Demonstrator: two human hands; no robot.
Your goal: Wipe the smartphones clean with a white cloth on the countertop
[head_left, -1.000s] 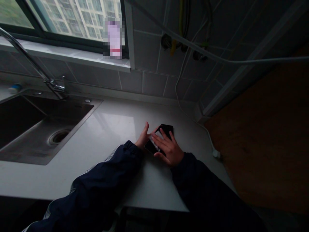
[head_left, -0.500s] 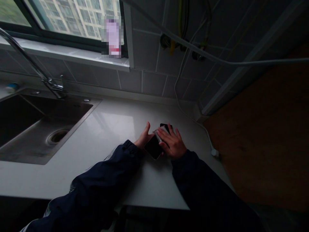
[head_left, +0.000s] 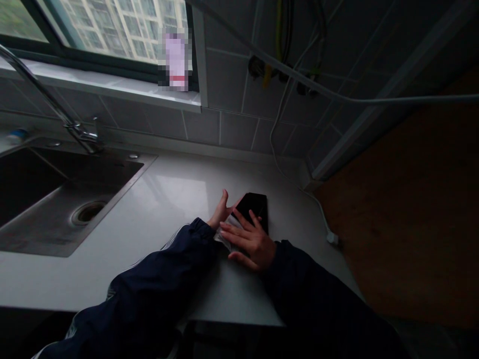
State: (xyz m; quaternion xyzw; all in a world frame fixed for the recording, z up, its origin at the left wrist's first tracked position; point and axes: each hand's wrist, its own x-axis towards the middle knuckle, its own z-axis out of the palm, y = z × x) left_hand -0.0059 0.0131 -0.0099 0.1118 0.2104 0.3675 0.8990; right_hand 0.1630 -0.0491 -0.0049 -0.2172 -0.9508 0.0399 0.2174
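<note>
A smartphone [head_left: 245, 205] with a dark screen rests in my left hand [head_left: 221, 211], whose thumb points up at its left side; the other fingers are hidden below it. My right hand [head_left: 255, 244] lies across the phone's near end, fingers stretched out and pressing a pale tissue [head_left: 226, 236] flat against the screen. At the phone's right side a black edge shows, which may be a second flat object beneath; I cannot tell.
On the left is a steel sink [head_left: 112, 199] with a chrome faucet [head_left: 77, 130]. A white cable with a plug [head_left: 331, 237] lies along the right side of the white countertop [head_left: 168, 269]. A blurred pink item [head_left: 175, 62] stands on the windowsill.
My right hand has slid with the tissue from the phone's far part toward its near left end, uncovering the far part of the dark screen. My left hand stays nearly in place.
</note>
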